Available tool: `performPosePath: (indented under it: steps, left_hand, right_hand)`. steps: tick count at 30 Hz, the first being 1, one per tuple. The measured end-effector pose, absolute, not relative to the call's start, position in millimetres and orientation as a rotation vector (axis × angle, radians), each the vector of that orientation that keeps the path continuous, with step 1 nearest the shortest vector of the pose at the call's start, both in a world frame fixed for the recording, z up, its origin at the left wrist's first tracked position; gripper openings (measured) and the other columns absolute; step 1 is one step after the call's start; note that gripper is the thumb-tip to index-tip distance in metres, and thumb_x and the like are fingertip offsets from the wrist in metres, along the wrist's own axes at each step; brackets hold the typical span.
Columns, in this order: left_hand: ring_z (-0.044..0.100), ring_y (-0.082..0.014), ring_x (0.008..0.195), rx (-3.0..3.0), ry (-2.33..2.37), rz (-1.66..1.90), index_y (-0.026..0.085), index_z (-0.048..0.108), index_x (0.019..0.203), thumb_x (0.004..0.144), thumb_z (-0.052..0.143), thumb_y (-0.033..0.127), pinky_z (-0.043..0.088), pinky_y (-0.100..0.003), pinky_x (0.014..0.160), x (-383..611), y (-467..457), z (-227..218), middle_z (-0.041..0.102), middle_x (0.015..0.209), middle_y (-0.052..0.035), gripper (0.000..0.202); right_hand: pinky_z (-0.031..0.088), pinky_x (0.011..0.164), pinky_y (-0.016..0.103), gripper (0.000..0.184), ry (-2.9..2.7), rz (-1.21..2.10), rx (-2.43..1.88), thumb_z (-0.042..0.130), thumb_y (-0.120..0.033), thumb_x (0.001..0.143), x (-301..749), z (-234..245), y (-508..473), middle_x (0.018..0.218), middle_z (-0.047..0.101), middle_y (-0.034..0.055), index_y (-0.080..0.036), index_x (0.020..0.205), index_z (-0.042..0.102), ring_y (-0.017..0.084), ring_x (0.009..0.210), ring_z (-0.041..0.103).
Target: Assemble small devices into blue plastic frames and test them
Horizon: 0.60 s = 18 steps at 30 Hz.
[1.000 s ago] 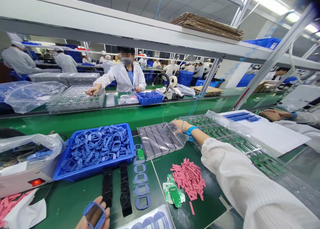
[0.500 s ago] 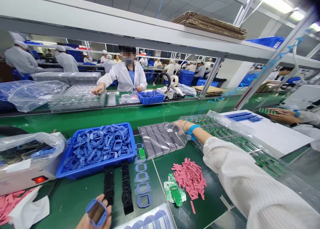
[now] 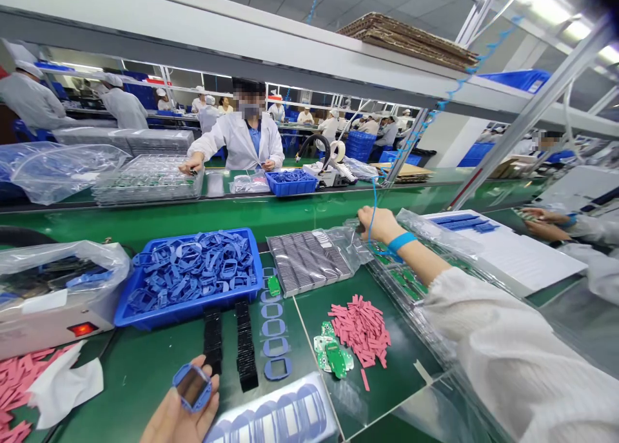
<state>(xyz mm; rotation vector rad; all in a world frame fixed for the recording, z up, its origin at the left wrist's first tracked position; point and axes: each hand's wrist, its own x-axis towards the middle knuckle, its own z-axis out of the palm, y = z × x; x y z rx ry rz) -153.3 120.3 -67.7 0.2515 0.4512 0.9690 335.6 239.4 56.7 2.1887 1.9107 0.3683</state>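
My left hand [image 3: 181,407] grips a blue plastic frame [image 3: 193,386] with a dark window in it, low in the view. My right hand [image 3: 380,225], with a blue strap round the wrist, has its fingers curled together over the far left corner of a clear tray of green circuit boards [image 3: 411,282]. Something dark shows at its fingertips, too small to make out. Beside it lies a plastic-wrapped pack of grey strips [image 3: 309,259]. Two rows of black pieces [image 3: 245,346] and a column of flat blue frames [image 3: 275,346] lie between my hands.
A blue bin [image 3: 188,311] holds many blue frames. Pink strips [image 3: 360,330] are heaped beside loose green boards [image 3: 333,356]. A white tray of blue film pieces [image 3: 285,417] sits at the front. A co-worker [image 3: 242,140] works opposite; another person's hands [image 3: 546,220] are at right.
My right hand has lifted and shifted slightly right at the tray's far corner, its fingers now curled. My left hand still holds the blue frame, a little higher in view.
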Motion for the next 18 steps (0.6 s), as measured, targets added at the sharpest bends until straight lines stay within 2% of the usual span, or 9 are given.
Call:
performPosePath:
  steps: [2,5,9,10,13,15,18]
  left_hand:
    - [0.07,-0.0198,0.096,0.256,0.438,0.984,0.036,0.06,0.12,0.088,0.051,0.027,0.051,-0.028,0.09,-150.7,118.6,-62.6,0.076,0.102,-0.0015,0.035]
    - [0.072,-0.02,0.09,0.249,0.533,1.027,0.028,0.072,0.103,0.083,0.061,0.025,0.055,-0.023,0.081,-145.0,114.7,-49.4,0.078,0.097,-0.0034,0.023]
    - [0.072,-0.0212,0.085,0.227,0.706,1.086,0.022,0.075,0.094,0.072,0.073,0.025,0.058,-0.022,0.075,-138.5,110.4,-37.0,0.078,0.092,-0.0049,0.022]
    - [0.072,-0.0209,0.085,0.224,0.719,1.096,0.022,0.075,0.094,0.07,0.075,0.025,0.058,-0.021,0.074,-137.6,109.7,-36.2,0.078,0.091,-0.0044,0.024]
    - [0.072,-0.0202,0.085,0.233,0.71,1.118,0.022,0.074,0.097,0.07,0.075,0.027,0.058,-0.02,0.075,-137.3,108.2,-37.7,0.078,0.091,-0.0043,0.027]
    - [0.071,-0.0206,0.088,0.25,0.698,1.122,0.022,0.072,0.102,0.072,0.074,0.027,0.057,-0.022,0.077,-138.5,107.4,-39.6,0.078,0.094,-0.0053,0.03]
    - [0.07,-0.0206,0.092,0.254,0.69,1.116,0.022,0.07,0.106,0.073,0.073,0.025,0.057,-0.022,0.08,-140.5,106.8,-41.3,0.077,0.096,-0.0047,0.033]
  right_hand:
    - [0.05,0.083,0.041,0.033,1.945,0.447,2.157,0.055,-0.035,0.089,324.2,71.3,226.9,0.115,0.056,0.0088,-0.014,0.115,0.053,0.02,0.098,0.058]
    - [0.049,0.079,0.038,0.034,2.156,0.465,1.943,0.056,-0.038,0.087,286.4,77.7,202.8,0.109,0.058,0.0077,-0.016,0.113,0.054,0.019,0.093,0.058]
    - [0.046,0.069,0.028,0.043,2.557,0.358,1.344,0.072,-0.03,0.07,215.4,56.7,173.2,0.098,0.061,0.0073,-0.017,0.106,0.055,0.019,0.087,0.058]
    - [0.045,0.067,0.028,0.037,2.631,0.34,1.185,0.071,-0.025,0.07,199.9,49.4,169.0,0.094,0.062,0.0063,-0.017,0.103,0.056,0.018,0.084,0.058]
    - [0.044,0.069,0.029,0.014,2.782,0.353,0.816,0.054,-0.014,0.085,169.5,31.0,167.0,0.09,0.062,0.0058,-0.015,0.099,0.056,0.016,0.084,0.057]
    - [0.046,0.074,0.031,0.013,2.847,0.382,0.63,0.046,-0.014,0.091,162.8,23.4,172.4,0.093,0.062,0.0049,-0.014,0.099,0.057,0.016,0.088,0.058]
    - [0.048,0.082,0.036,0.013,2.908,0.418,0.427,0.051,-0.021,0.091,164.7,17.0,181.9,0.101,0.061,0.004,-0.014,0.1,0.058,0.017,0.095,0.058]
